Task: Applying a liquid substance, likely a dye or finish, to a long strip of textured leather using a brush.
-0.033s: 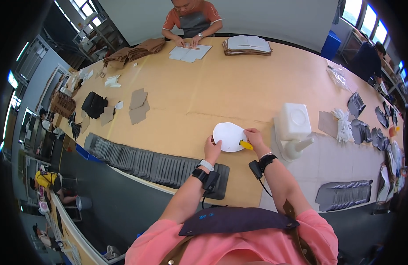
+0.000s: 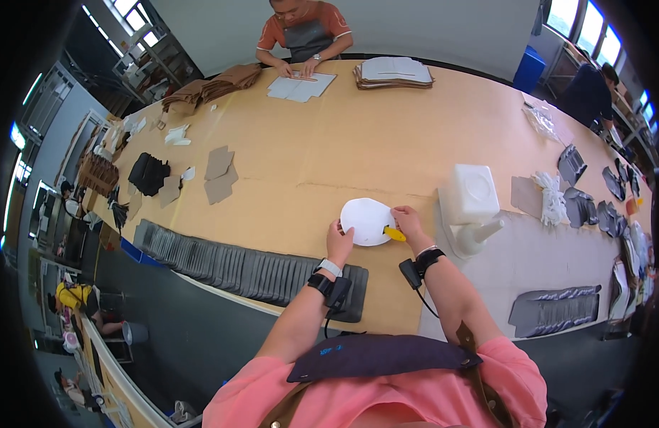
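the white disc [image 2: 366,216] is over the near part of the table [image 2: 329,150], just past the person's wrists; whether it rests there or is lifted a little cannot be told. the left hand [image 2: 340,241] pinches its edge at about eight o'clock, thumb on top, and the right hand [image 2: 408,222] has its fingers closed on the edge at about three o'clock. a yellow tool [image 2: 395,234] sits at four o'clock, by the right fingers; whether they grip it is unclear.

hardly anything has changed since the picture just before: the whole scene sits slightly further left, probably from a small head turn, and both grips look the same, so the work seems to be at the same point.

from the disc, a white jug [image 2: 473,194] stands at two o'clock, a row of dark pieces [image 2: 236,269] lies at eight, and a co-worker [image 2: 308,43] bends over a pale sheet [image 2: 299,88] at eleven.
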A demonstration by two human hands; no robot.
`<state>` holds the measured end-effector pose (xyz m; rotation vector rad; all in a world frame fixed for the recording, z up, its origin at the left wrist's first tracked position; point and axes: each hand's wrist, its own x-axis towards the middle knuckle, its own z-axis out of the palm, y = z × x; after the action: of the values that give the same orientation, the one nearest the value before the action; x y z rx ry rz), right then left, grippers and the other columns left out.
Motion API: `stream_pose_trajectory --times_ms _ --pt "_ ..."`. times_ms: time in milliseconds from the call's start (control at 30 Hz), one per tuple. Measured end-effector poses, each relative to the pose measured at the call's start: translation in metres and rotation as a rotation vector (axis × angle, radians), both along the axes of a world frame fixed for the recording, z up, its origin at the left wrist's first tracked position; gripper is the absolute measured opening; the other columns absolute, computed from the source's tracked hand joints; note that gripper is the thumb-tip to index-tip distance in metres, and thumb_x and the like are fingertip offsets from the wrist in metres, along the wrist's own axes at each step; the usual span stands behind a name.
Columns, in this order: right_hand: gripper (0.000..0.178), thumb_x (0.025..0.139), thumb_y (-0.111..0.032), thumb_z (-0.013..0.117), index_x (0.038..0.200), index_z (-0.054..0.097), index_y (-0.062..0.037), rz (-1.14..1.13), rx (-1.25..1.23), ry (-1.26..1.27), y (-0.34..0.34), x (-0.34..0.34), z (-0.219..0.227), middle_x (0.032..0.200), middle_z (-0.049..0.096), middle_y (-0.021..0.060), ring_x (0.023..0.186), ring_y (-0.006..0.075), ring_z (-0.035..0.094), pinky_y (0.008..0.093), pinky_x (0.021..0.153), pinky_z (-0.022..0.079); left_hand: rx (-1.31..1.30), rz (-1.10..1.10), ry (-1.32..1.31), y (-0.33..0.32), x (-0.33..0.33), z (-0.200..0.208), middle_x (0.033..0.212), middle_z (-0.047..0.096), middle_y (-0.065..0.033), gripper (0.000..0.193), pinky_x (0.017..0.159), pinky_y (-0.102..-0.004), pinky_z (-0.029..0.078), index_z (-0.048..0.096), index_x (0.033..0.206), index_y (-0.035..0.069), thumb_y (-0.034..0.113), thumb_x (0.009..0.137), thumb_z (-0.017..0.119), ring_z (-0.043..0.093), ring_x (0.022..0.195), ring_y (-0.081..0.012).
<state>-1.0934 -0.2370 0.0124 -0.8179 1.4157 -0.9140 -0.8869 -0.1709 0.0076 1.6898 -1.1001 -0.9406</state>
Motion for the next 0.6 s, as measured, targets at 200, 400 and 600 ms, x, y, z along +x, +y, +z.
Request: stream_pose_trajectory --times_ms 200,400,600 --pt "0.023 0.093 -0.019 0.063 0.106 0.064 -0.0012 -0.142 -0.057 0.167 0.045 -0.019 0.031 0.077 0.065 0.0044 0.062 0.0122 0.058 0.0267 0.058 0.048 0.05 0.038 -0.103 0.003 0.024 0.001 0.128 0.051 -0.0193 0.052 0.092 -0.0364 0.049 0.043 0.132 -0.005 0.016 0.091 0.066 0.057 0.112 -0.0256" --pt "0.032 0.09 -0.021 0.068 0.116 0.059 -0.0045 -0.428 -0.525 0.809 0.143 -0.123 0.092 0.094 0.065 0.0101 0.076 0.0237 0.062 0.0365 0.067 0.051 -0.307 -0.005 -0.355 0.04 0.005 0.077 0.13 0.045 -0.0181 0.051 0.085 -0.0373 0.047 0.044 0.132 0.0 0.014 0.089 0.067 0.05 0.113 -0.0292" --pt "0.042 0.084 -0.027 0.075 0.116 0.059 -0.0057 -0.336 -0.694 0.913 0.102 -0.183 0.084 0.098 0.067 0.0144 0.088 0.0338 0.065 0.0432 0.078 0.051 -0.491 -0.561 -0.329 0.05 -0.115 0.113 0.12 0.057 -0.0182 0.038 0.098 -0.0435 0.042 0.054 0.122 0.002 0.012 0.087 0.064 0.052 0.113 -0.0356"
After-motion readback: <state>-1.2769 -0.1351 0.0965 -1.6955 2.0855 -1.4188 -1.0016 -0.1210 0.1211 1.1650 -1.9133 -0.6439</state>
